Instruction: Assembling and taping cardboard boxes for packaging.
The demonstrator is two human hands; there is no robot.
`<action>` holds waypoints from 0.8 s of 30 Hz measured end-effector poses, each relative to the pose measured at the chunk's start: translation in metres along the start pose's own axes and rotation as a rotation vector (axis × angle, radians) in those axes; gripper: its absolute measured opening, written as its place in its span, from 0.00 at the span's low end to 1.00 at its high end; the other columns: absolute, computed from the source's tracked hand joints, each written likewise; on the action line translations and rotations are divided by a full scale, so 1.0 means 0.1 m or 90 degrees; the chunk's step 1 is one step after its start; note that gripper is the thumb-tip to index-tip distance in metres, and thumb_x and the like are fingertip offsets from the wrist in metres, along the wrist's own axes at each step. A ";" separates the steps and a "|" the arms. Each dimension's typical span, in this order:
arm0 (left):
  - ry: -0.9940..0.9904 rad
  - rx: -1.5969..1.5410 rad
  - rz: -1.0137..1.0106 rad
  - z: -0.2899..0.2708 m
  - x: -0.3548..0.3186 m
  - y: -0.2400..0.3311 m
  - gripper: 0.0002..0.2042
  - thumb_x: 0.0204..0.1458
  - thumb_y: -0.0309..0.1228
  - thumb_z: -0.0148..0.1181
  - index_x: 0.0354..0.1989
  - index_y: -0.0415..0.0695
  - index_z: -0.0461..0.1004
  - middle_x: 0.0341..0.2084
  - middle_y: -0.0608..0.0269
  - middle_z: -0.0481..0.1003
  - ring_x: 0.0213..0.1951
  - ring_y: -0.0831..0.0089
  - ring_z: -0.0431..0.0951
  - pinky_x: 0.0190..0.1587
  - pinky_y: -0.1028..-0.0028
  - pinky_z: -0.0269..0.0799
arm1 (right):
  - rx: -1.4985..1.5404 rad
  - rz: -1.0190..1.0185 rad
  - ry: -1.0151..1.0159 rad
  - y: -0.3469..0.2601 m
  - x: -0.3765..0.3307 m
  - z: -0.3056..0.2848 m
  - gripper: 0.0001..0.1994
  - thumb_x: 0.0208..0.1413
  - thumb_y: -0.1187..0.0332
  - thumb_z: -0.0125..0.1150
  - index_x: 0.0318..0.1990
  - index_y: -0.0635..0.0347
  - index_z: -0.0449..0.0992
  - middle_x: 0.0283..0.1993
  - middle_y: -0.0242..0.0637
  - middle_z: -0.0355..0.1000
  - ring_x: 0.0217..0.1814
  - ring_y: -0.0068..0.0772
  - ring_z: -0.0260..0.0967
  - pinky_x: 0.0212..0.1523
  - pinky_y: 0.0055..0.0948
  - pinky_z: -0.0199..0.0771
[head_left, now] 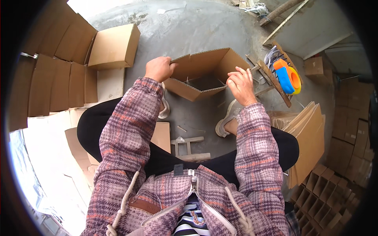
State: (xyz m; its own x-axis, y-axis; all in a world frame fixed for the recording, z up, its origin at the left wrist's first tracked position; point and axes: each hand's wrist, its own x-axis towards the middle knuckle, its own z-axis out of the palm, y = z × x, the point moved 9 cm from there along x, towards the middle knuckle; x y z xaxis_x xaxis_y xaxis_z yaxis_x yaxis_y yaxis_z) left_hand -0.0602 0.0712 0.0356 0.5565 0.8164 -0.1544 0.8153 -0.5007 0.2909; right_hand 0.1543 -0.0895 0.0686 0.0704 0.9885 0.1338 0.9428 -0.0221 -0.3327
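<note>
A brown cardboard box (189, 91) stands in front of me between my feet, its walls spread and its top open. Grey floor shows through its lower end. My left hand (158, 68) is closed on the rim at the box's left corner, thumb and fingers pinching the edge. On the opposite side, my right hand (241, 85) has its fingers bent over the right corner of the rim. Part of that grip is hidden behind the hand.
An orange, blue and yellow tape dispenser (289, 76) rests on a wooden stand (271, 80) at the right. Flat cardboard sheets (309, 137) lean near my right knee. Cartons (112, 45) are stacked at left. A low wooden frame (191, 147) lies between my legs.
</note>
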 end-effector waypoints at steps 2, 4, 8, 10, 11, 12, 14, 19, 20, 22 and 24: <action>0.024 -0.032 -0.015 0.01 -0.01 -0.06 0.19 0.53 0.47 0.50 0.31 0.43 0.76 0.27 0.50 0.76 0.35 0.54 0.76 0.38 0.59 0.70 | 0.025 0.006 -0.026 -0.13 -0.02 -0.05 0.18 0.55 0.51 0.51 0.26 0.57 0.75 0.41 0.35 0.73 0.61 0.40 0.57 0.67 0.51 0.38; 0.022 -0.030 -0.018 0.03 -0.01 -0.07 0.19 0.53 0.47 0.50 0.31 0.43 0.76 0.27 0.50 0.76 0.35 0.54 0.76 0.38 0.59 0.70 | -0.021 -0.032 -0.079 -0.36 -0.04 -0.08 0.21 0.52 0.47 0.53 0.25 0.58 0.75 0.37 0.37 0.73 0.59 0.41 0.60 0.66 0.52 0.40; 0.022 -0.026 -0.049 0.06 -0.01 -0.02 0.18 0.53 0.46 0.49 0.30 0.44 0.78 0.28 0.51 0.77 0.34 0.54 0.77 0.38 0.60 0.72 | -0.071 -0.085 -0.118 -0.61 -0.17 0.06 0.22 0.41 0.46 0.64 0.21 0.58 0.74 0.24 0.37 0.71 0.40 0.39 0.69 0.63 0.51 0.52; 0.019 -0.027 -0.054 0.04 -0.01 -0.01 0.18 0.54 0.46 0.49 0.30 0.43 0.77 0.27 0.50 0.76 0.35 0.53 0.76 0.39 0.60 0.71 | -0.084 -0.104 -0.088 -0.65 -0.23 0.08 0.18 0.39 0.52 0.68 0.20 0.57 0.73 0.18 0.34 0.68 0.29 0.35 0.69 0.61 0.48 0.57; 0.015 -0.029 -0.063 0.05 -0.03 -0.01 0.19 0.54 0.45 0.48 0.29 0.42 0.77 0.27 0.48 0.76 0.35 0.51 0.76 0.39 0.59 0.71 | -0.085 -0.102 -0.088 -0.66 -0.25 0.07 0.18 0.39 0.52 0.68 0.20 0.57 0.73 0.18 0.34 0.68 0.29 0.35 0.69 0.61 0.48 0.57; 0.014 -0.029 -0.062 0.06 -0.05 0.00 0.19 0.54 0.45 0.48 0.29 0.42 0.77 0.27 0.48 0.76 0.35 0.51 0.76 0.39 0.59 0.71 | -0.081 -0.098 -0.103 -0.67 -0.28 0.07 0.18 0.39 0.51 0.67 0.20 0.57 0.73 0.18 0.34 0.67 0.29 0.35 0.69 0.61 0.48 0.57; 0.041 -0.037 -0.105 0.02 -0.10 -0.03 0.18 0.55 0.43 0.46 0.29 0.41 0.76 0.28 0.48 0.76 0.35 0.51 0.76 0.39 0.59 0.71 | -0.077 -0.094 -0.118 -0.67 -0.33 0.08 0.18 0.40 0.51 0.67 0.20 0.57 0.73 0.18 0.34 0.67 0.30 0.36 0.69 0.61 0.48 0.56; 0.147 -0.043 -0.179 -0.14 -0.16 -0.13 0.15 0.56 0.40 0.45 0.33 0.41 0.74 0.32 0.50 0.75 0.36 0.50 0.75 0.39 0.58 0.71 | -0.035 -0.120 -0.107 -0.68 -0.39 0.22 0.18 0.43 0.50 0.64 0.20 0.56 0.73 0.20 0.34 0.68 0.31 0.35 0.70 0.63 0.50 0.53; 0.157 -0.040 -0.208 -0.14 -0.16 -0.19 0.14 0.56 0.39 0.45 0.35 0.42 0.73 0.32 0.50 0.75 0.36 0.50 0.75 0.39 0.57 0.71 | -0.039 -0.126 -0.102 -0.70 -0.37 0.26 0.19 0.43 0.48 0.63 0.21 0.56 0.73 0.23 0.33 0.69 0.35 0.34 0.70 0.64 0.49 0.51; 0.167 -0.037 -0.239 -0.10 -0.14 -0.25 0.13 0.56 0.39 0.45 0.38 0.43 0.72 0.33 0.51 0.75 0.36 0.49 0.75 0.39 0.57 0.71 | -0.025 -0.125 -0.103 -0.69 -0.37 0.30 0.18 0.44 0.50 0.63 0.22 0.57 0.73 0.28 0.35 0.70 0.41 0.35 0.69 0.65 0.49 0.51; 0.185 -0.062 -0.219 -0.09 -0.10 -0.19 0.13 0.56 0.37 0.45 0.44 0.45 0.70 0.34 0.50 0.75 0.36 0.50 0.76 0.38 0.56 0.71 | -0.010 -0.124 -0.106 -0.70 -0.35 0.29 0.18 0.46 0.51 0.63 0.22 0.57 0.73 0.34 0.36 0.72 0.47 0.36 0.68 0.65 0.48 0.50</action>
State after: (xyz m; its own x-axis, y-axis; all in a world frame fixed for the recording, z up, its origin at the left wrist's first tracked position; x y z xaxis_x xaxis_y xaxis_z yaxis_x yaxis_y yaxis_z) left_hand -0.0832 0.0750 0.0406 0.1769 0.9842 0.0092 0.9182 -0.1684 0.3586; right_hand 0.0759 -0.1184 0.0601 -0.1664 0.9853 0.0378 0.9381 0.1700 -0.3018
